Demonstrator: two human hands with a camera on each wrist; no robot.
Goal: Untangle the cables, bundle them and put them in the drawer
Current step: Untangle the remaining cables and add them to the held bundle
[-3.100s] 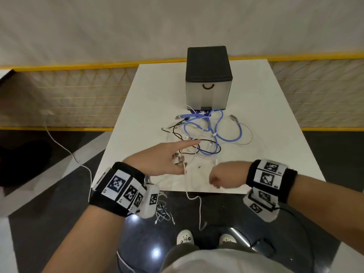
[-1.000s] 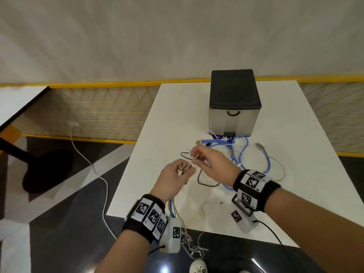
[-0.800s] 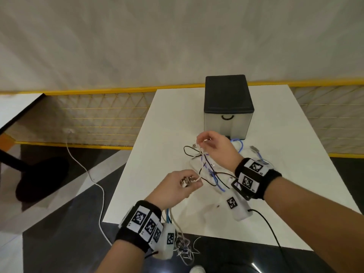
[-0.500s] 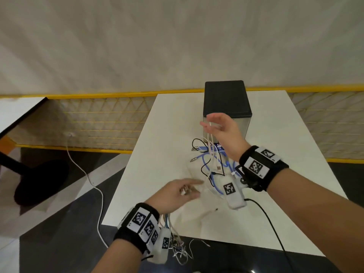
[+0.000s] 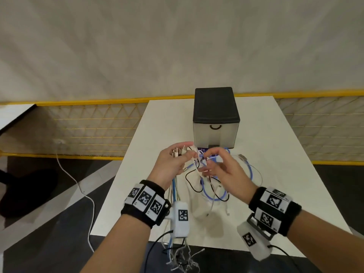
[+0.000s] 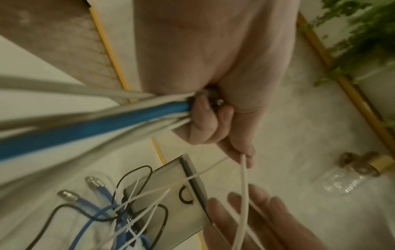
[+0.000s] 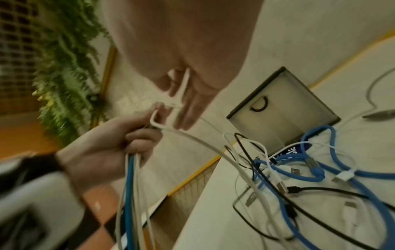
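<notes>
Untangling in progress. Left hand (image 5: 173, 162) gripping freed cable ends (image 5: 178, 151), fingers curled; right hand (image 5: 222, 170) pinching a white cable (image 7: 213, 148). Tangle (image 5: 212, 186) remaining on surface (image 5: 275, 174); drawer (image 5: 216, 133) closed; bundling and stowing apparently outstanding.

We see matt white table (image 5: 275, 174), drawer box (image 5: 215, 123) with frosted plastic front, black lid, braided blue cable (image 7: 316, 175), metal plugs.
</notes>
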